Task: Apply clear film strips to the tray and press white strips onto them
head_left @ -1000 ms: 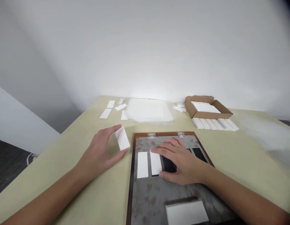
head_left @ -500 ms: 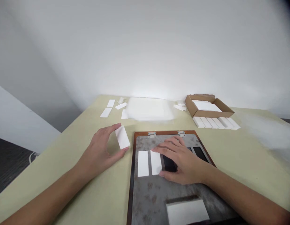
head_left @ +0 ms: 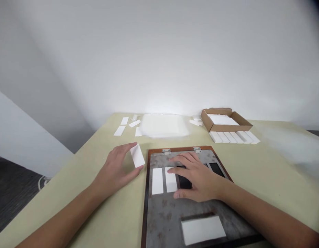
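My left hand (head_left: 114, 168) pinches a white rectangular tile (head_left: 137, 155) between thumb and fingers, just left of the board and above the table. The board is a scratched grey metal plate (head_left: 161, 220) in a brown frame (head_left: 180, 149), with several rectangular recesses. My right hand (head_left: 197, 177) lies over its upper part, index finger and thumb at the two ends of a white tile (head_left: 171, 181) in a recess. Another white tile (head_left: 157, 181) lies to that tile's left. A dark recess (head_left: 184, 182) shows beside my fingers.
A cardboard box (head_left: 226, 119) holding white sheets stands at the back right, with a row of white bars (head_left: 234, 137) before it. Loose white strips (head_left: 119, 131) and a translucent white sheet (head_left: 163, 125) lie at the back. A wide white rectangle (head_left: 203, 229) sits low on the board.
The whole scene sits slightly lower in the view and has shifted a little. Both hands keep their hold, and the left hand's tile stays pinched.
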`<state>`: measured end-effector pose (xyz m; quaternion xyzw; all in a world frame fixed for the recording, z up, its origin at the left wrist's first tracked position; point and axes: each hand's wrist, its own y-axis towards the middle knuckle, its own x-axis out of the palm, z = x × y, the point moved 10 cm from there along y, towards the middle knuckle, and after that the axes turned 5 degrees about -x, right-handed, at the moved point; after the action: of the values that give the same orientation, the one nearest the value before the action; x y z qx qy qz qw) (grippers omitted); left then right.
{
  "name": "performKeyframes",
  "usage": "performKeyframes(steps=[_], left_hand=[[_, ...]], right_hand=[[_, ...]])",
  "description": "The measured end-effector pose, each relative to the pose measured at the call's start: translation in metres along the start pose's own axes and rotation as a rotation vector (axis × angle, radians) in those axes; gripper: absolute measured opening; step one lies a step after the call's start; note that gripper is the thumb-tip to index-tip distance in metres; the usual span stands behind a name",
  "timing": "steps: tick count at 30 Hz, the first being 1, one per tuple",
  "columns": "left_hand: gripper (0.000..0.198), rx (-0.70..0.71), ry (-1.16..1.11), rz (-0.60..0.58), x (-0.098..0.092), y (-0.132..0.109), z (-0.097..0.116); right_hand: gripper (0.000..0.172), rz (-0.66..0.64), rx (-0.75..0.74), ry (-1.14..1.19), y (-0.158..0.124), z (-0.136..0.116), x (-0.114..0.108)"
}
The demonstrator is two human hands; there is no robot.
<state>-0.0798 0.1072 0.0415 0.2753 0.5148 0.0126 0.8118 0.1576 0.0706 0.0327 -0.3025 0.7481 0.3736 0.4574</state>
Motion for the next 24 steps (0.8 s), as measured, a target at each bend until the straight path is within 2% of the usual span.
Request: performKeyframes(steps=[6, 8, 11, 14, 16, 18, 21, 24], left_hand=[[0.067, -0.005, 0.009, -0.024, -0.002, 0.000, 0.003], [0.067, -0.007, 0.005, -0.024, -0.002, 0.000, 0.002], [0.068, -0.015, -0.003, -0.036, -0.003, -0.001, -0.001], [0.068, -0.012, -0.017, -0.051, -0.008, -0.001, 0.007], [0.069, -0.002, -0.037, -0.100, -0.009, 0.000, 0.025], [0.070, 0.022, -0.056, -0.207, -0.003, 0.002, 0.054], [0.074, 0.098, -0.061, -0.398, 0.019, 0.007, 0.110], [0.074, 0.128, -0.049, -0.530, 0.046, 0.015, 0.150]], right_hand=[[0.064, 0.006, -0.011, -0.023, 0.001, 0.000, 0.004], [0.066, 0.011, -0.012, -0.023, 0.002, -0.002, 0.000], [0.068, 0.060, -0.011, -0.023, -0.002, -0.003, -0.025], [0.059, 0.129, 0.038, -0.029, -0.024, 0.009, -0.059], [0.050, 0.184, 0.102, -0.038, -0.050, 0.026, -0.075], [0.042, 0.248, 0.177, -0.052, -0.080, 0.046, -0.080], [0.033, 0.311, 0.285, -0.064, -0.116, 0.073, -0.072], [0.029, 0.316, 0.313, -0.052, -0.128, 0.082, -0.059]])
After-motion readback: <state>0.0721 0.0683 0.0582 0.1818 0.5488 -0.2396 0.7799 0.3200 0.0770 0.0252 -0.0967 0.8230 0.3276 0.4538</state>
